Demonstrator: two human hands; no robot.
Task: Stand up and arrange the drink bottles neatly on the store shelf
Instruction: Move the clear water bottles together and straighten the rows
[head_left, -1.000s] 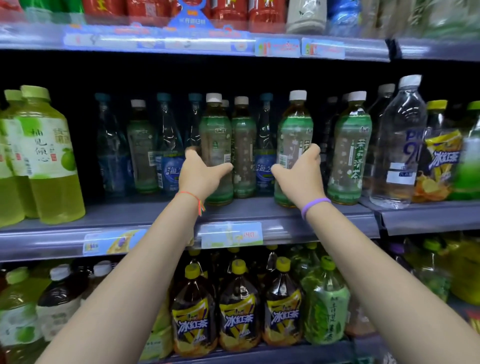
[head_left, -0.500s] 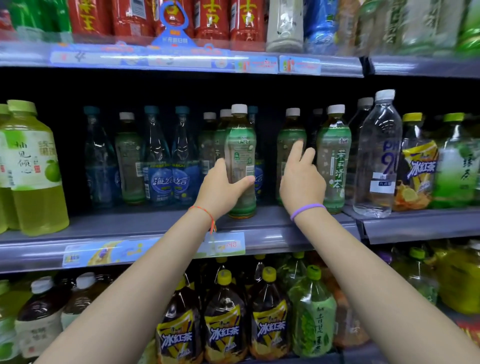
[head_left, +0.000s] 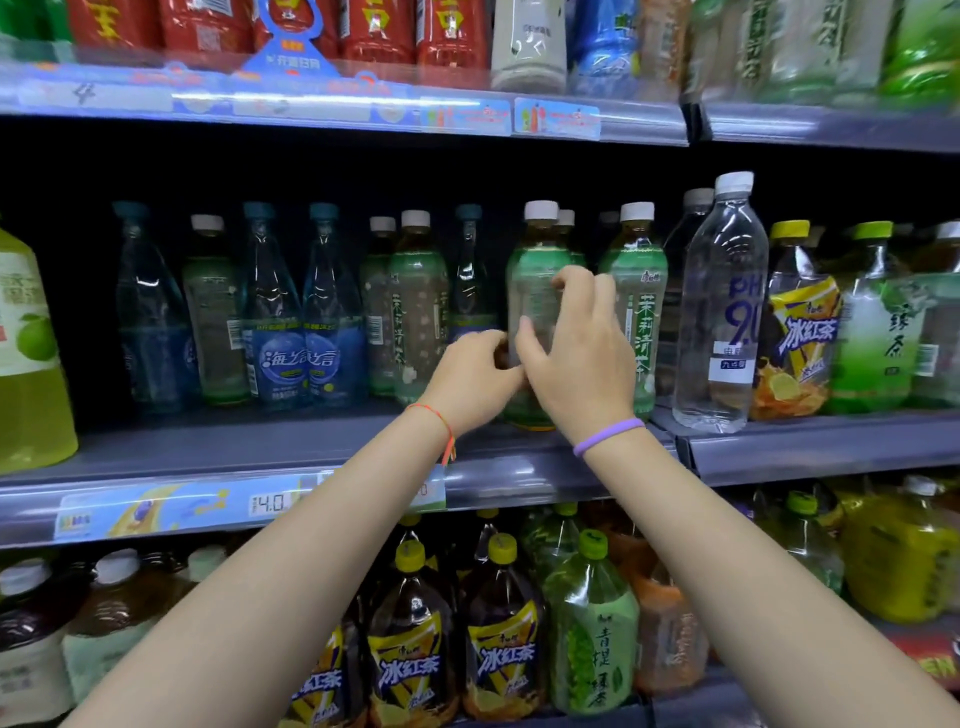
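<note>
A green-labelled tea bottle (head_left: 535, 270) with a white cap stands upright near the front of the middle shelf (head_left: 218, 447). My left hand (head_left: 470, 382) grips its lower left side with curled fingers. My right hand (head_left: 582, 353) wraps its right side, fingers curled over the label. Another green tea bottle (head_left: 641, 306) stands just right of it, and a third (head_left: 418, 306) to the left. Blue water bottles (head_left: 304, 322) stand further left in the same row.
A tall clear water bottle (head_left: 724, 312) and a yellow iced-tea bottle (head_left: 800, 332) stand on the adjoining shelf to the right. A big yellow-green bottle (head_left: 26, 364) is at the far left. Shelves above and below are packed with bottles.
The left hand carried the tea bottle to the right, beside the other green tea bottle. The right hand, which was touching a bottle with straight fingers, now grips the same bottle.
</note>
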